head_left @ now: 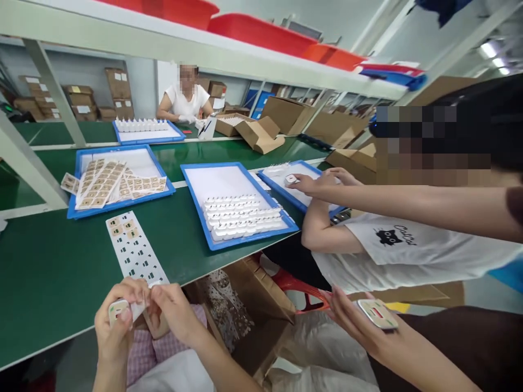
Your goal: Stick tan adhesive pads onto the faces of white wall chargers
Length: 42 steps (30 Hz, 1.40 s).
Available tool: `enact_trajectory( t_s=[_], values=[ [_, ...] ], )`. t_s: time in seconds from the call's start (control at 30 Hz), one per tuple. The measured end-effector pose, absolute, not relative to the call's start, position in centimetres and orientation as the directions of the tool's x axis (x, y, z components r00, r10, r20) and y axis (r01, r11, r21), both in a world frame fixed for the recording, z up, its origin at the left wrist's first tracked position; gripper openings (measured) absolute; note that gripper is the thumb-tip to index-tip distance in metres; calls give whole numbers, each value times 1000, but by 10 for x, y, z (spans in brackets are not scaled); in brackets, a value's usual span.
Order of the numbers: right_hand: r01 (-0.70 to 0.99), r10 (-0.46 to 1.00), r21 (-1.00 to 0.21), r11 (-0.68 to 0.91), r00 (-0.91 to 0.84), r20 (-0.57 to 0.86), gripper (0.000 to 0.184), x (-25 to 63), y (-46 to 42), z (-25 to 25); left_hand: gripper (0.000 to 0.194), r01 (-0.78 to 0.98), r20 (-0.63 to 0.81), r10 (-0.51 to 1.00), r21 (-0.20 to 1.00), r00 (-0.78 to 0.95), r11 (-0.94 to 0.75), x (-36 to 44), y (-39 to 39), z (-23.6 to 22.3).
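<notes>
- Our left hand (112, 326) is curled around a small white piece (118, 311) with a beige face, gripping it with thumb and fingers.
- This piece sits inside the left hand's grasp, its beige face partly covered by the thumb, over the front edge of the table (53, 277).
- Our right hand (174, 310) is just beside the left, thumb and fingers drawn close together; we cannot tell for certain what it pinches.
- Between our two hands we see a thin whitish film (139, 306), to the right of the piece.
- Just beyond our hands, a sticker sheet (141, 256) lies on the table, its near end by the front edge; a few beige stickers (123, 227) cling to its far end.
- Farther in from that edge, a blue-rimmed tray (134, 155) bears more sheets (102, 185).
- To its right, a second tray (220, 179) has rows of white pieces (245, 215) along its near end.
- At our right, a co-worker's hand (353, 322) holds a similar piece (378, 314), well apart from ours.
</notes>
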State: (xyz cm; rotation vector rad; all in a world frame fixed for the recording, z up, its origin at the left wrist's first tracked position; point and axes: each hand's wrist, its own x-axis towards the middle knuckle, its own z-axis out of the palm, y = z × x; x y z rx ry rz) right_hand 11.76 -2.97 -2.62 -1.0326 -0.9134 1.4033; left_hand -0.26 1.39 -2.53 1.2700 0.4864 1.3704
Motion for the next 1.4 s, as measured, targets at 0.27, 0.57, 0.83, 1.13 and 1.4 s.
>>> enact_trajectory(
  t_s=[0.27,0.57,0.83,1.13,1.4],
  values=[
    [-782,983,-605,-149,-52,-175,76,112,-22,-34,46,-89,245,921,969,303,-229,-5,22,-48],
    [-843,957,-532,80,214,-194,60,160,-13,-43,51,-44,157,884,987,441,-153,61,12,-18],
    [102,220,-960,260,962,162,65,362,-46,-22,48,208,23,976,976,215,-69,6,45,-30],
    [308,18,-886,-347,947,322,59,478,-58,-40,40,405,305,952,869,18,-286,-47,98,-65],
    [477,215,-751,-456,878,428,66,479,-54,-32,43,593,241,957,751,164,-291,-50,109,-70]
  ],
)
